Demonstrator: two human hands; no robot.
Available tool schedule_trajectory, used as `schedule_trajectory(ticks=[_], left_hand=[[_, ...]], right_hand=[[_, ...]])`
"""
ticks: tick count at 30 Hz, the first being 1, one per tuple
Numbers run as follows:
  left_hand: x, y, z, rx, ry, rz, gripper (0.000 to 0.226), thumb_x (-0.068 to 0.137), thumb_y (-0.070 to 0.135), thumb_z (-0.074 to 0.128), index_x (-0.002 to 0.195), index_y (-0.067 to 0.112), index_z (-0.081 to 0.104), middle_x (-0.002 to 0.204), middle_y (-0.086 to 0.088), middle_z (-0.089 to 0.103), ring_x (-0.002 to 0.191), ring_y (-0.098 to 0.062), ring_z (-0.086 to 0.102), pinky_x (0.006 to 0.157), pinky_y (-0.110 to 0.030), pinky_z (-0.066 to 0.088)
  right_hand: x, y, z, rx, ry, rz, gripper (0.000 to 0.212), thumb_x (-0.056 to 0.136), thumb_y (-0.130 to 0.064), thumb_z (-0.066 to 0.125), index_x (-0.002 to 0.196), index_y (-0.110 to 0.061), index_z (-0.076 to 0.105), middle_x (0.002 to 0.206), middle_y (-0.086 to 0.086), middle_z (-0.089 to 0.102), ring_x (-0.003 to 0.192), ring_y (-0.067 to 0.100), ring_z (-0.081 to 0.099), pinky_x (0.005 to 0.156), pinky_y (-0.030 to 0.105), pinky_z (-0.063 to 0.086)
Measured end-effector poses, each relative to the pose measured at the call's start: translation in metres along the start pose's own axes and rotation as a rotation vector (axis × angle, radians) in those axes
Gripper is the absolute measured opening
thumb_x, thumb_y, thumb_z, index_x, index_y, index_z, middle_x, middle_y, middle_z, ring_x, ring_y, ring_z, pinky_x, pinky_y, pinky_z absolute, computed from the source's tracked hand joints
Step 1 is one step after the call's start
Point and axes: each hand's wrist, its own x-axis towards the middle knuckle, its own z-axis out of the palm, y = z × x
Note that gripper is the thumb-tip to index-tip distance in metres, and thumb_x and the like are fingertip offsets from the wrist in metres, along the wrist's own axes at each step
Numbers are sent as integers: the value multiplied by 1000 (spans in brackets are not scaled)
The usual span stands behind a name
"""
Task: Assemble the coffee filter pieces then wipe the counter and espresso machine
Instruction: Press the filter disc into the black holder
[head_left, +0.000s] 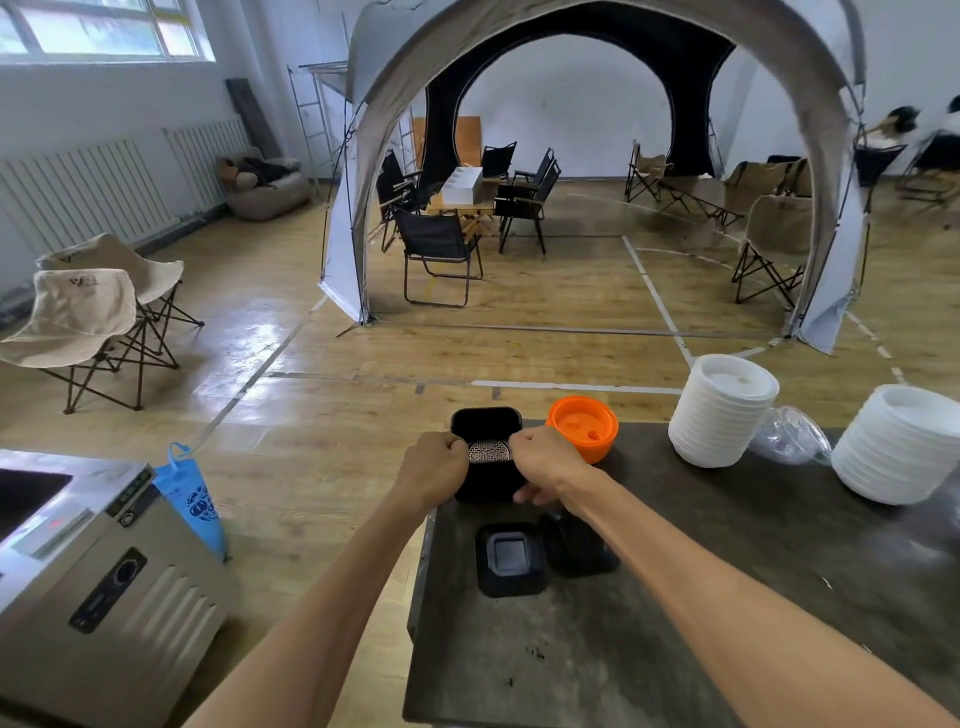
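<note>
My left hand and my right hand both grip a black box-shaped filter holder at the far left corner of the dark counter. Between my fingers shows a round metal mesh filter, set in the holder's front. Closer to me on the counter lie a black square filter piece with a grey recess and, to its right, another black piece, partly under my right forearm.
An orange cup-shaped piece stands right of the holder. Two stacks of white lids and a clear plastic lid lie at the far right. A steel machine and blue bag stand on the left.
</note>
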Motion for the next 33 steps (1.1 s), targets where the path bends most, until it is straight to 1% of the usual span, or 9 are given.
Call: schedule_trajectory(ticks=[4, 10, 13, 16, 20, 24, 27, 30, 33], left_hand=[[14, 7, -3, -1, -10, -25, 32, 95, 19, 38, 89, 4, 65, 83, -17, 63, 74, -28, 56, 65, -32, 40], [20, 10, -6, 86, -21, -7, 33, 98, 23, 42, 102, 2, 67, 98, -20, 69, 87, -31, 62, 73, -37, 48], [4, 14, -4, 338, 130, 136, 32, 100, 28, 44, 117, 10, 64, 110, -15, 64, 102, -32, 58, 84, -39, 47], [-20, 21, 3, 498, 283, 323, 36, 99, 33, 46, 128, 15, 59, 120, -11, 59, 109, -32, 54, 92, -43, 45], [-48, 50, 17, 603, 333, 506, 29, 97, 31, 50, 120, 18, 62, 124, -4, 59, 115, -28, 52, 95, -40, 42], [-82, 98, 47, 651, 348, 611, 31, 93, 28, 50, 116, 17, 67, 121, -7, 63, 109, -31, 57, 90, -44, 47], [-120, 137, 89, 693, 298, 689, 24, 92, 29, 54, 108, 18, 68, 116, -7, 64, 103, -33, 60, 82, -44, 48], [-174, 172, 147, 619, 210, 714, 18, 89, 24, 63, 104, 18, 69, 110, -5, 67, 98, -32, 63, 78, -43, 52], [-237, 205, 214, 512, 129, 696, 22, 90, 27, 61, 110, 22, 68, 111, -1, 65, 97, -29, 65, 78, -39, 52]], right_hand=[[9, -11, 1, 71, -2, 28, 41, 100, -29, 34, 133, -14, 53, 107, 15, 71, 81, 24, 75, 55, 26, 52], [9, -15, -2, 113, -9, 33, 40, 100, -31, 39, 131, -13, 56, 110, 14, 69, 85, 26, 74, 60, 27, 52], [1, -6, -5, -14, 123, -137, 33, 99, -26, 46, 124, -13, 64, 111, 10, 70, 96, 27, 70, 75, 34, 56], [-18, 0, -17, -71, 254, -254, 30, 97, -23, 50, 121, -17, 68, 119, 5, 69, 112, 24, 63, 94, 38, 51], [-59, 14, -47, -235, 328, -345, 33, 98, -26, 48, 127, -22, 62, 133, 0, 61, 118, 23, 59, 90, 37, 48], [-108, 54, -98, -399, 408, -377, 31, 97, -27, 46, 125, -24, 61, 130, 1, 59, 115, 27, 59, 91, 40, 48], [-152, 103, -144, -397, 469, -355, 32, 97, -30, 47, 126, -25, 60, 128, 0, 60, 113, 25, 60, 92, 40, 49], [-205, 164, -199, -365, 524, -338, 33, 98, -31, 49, 130, -25, 58, 128, -3, 59, 114, 21, 59, 96, 40, 49], [-261, 234, -255, -301, 587, -330, 37, 99, -33, 50, 135, -26, 55, 133, -7, 58, 117, 14, 57, 101, 35, 47]])
